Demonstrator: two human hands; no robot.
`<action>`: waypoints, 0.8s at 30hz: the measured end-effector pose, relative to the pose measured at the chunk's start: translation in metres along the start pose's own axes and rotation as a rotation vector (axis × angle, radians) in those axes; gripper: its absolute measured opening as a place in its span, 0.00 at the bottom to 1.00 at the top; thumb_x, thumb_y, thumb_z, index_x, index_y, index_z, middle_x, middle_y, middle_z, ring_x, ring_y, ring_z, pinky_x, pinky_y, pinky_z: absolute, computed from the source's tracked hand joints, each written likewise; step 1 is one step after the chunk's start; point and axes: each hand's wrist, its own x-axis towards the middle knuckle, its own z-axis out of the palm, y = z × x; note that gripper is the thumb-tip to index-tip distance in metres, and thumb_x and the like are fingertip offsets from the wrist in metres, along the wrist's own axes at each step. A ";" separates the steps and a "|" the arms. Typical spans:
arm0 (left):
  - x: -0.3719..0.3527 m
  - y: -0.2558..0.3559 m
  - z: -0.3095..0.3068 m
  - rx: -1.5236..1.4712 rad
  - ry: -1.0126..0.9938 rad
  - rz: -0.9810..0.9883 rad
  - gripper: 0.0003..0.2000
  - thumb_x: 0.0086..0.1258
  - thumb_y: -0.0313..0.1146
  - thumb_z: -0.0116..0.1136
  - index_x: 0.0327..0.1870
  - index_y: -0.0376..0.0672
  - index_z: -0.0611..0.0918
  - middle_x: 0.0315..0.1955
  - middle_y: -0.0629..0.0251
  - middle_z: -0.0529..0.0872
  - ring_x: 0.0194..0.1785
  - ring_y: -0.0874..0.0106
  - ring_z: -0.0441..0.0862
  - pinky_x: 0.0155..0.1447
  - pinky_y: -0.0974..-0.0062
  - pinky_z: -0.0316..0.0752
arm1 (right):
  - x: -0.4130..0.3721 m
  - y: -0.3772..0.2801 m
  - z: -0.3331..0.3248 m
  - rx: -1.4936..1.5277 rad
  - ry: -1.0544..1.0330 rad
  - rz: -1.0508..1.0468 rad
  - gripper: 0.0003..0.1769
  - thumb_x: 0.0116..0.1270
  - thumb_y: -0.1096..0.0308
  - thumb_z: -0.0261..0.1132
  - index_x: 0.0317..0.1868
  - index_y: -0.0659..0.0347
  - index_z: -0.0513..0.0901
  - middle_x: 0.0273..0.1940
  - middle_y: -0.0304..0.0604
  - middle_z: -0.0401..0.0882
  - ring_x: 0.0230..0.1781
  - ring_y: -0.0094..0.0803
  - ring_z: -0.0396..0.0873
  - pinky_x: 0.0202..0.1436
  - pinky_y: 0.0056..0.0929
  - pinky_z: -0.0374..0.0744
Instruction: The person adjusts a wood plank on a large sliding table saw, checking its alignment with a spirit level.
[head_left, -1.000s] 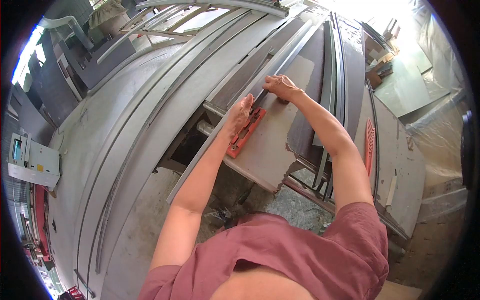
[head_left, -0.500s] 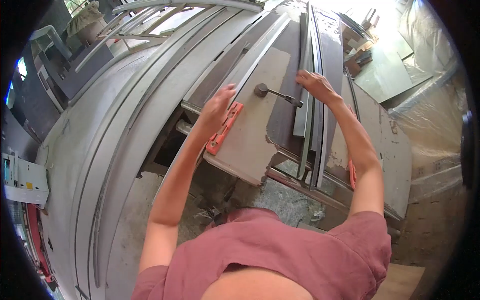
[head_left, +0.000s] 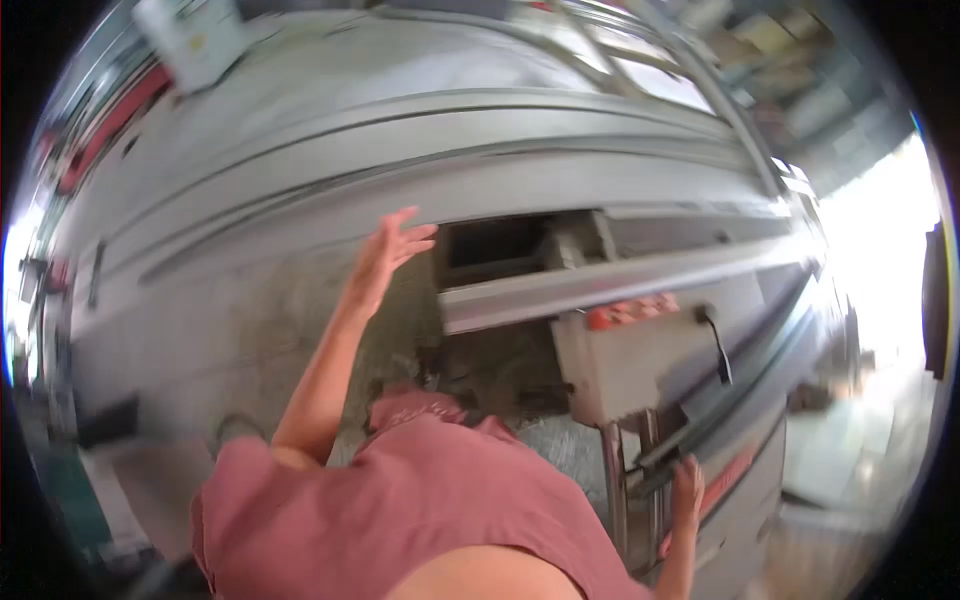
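Note:
My left hand (head_left: 382, 262) is raised with its fingers spread and holds nothing. It is close to the near end of a long pale metal profile (head_left: 540, 298), which lies across the work table. At the lower right, beside a red strip-like fixture (head_left: 730, 482) and dark long bars (head_left: 740, 400), is my right hand (head_left: 688, 488), its fingers smeared by motion. Between the two hands, a mallet (head_left: 722, 350) with a dark head lies on the worn beige table top (head_left: 610, 375). An orange-red slotted block (head_left: 632, 311) sits along the profile's edge.
Long grey panels (head_left: 400, 190) stretch across the far side of the table. A metal frame (head_left: 690, 65) stands at the top right, and a white box-shaped machine (head_left: 195, 40) at the top left. Pale sheets (head_left: 845, 430) lie on the right.
The view has swung left and is now blurred. My left hand has left the profile by the orange-red block and spread its fingers; my right hand has come away from the dark bars' far part.

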 end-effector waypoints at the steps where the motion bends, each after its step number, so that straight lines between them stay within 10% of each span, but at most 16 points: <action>1: -0.004 -0.004 -0.016 0.043 0.055 0.002 0.33 0.73 0.60 0.33 0.67 0.39 0.63 0.57 0.48 0.76 0.59 0.59 0.75 0.66 0.62 0.62 | -0.005 -0.003 0.004 -0.010 -0.127 0.062 0.17 0.52 0.80 0.60 0.44 0.59 0.79 0.55 0.51 0.72 0.54 0.49 0.72 0.54 0.42 0.74; 11: 0.069 -0.071 -0.235 1.450 0.437 0.057 0.27 0.70 0.50 0.50 0.65 0.45 0.66 0.68 0.50 0.59 0.71 0.45 0.52 0.70 0.42 0.48 | 0.051 -0.126 -0.065 -0.214 0.307 0.248 0.20 0.60 0.81 0.54 0.55 0.61 0.73 0.57 0.49 0.69 0.62 0.46 0.65 0.64 0.42 0.66; 21: 0.116 -0.088 -0.296 1.576 0.188 0.076 0.18 0.71 0.48 0.47 0.41 0.39 0.68 0.61 0.55 0.68 0.68 0.49 0.58 0.70 0.35 0.42 | 0.123 -0.418 -0.068 0.402 0.418 0.114 0.18 0.66 0.79 0.54 0.56 0.61 0.74 0.60 0.50 0.66 0.57 0.40 0.70 0.54 0.33 0.77; 24: 0.113 -0.096 -0.300 1.541 0.261 0.281 0.14 0.67 0.44 0.54 0.37 0.41 0.72 0.41 0.57 0.78 0.50 0.55 0.73 0.64 0.45 0.57 | 0.136 -0.470 -0.070 0.563 0.451 0.108 0.17 0.67 0.78 0.54 0.56 0.60 0.74 0.61 0.50 0.65 0.60 0.41 0.69 0.55 0.33 0.77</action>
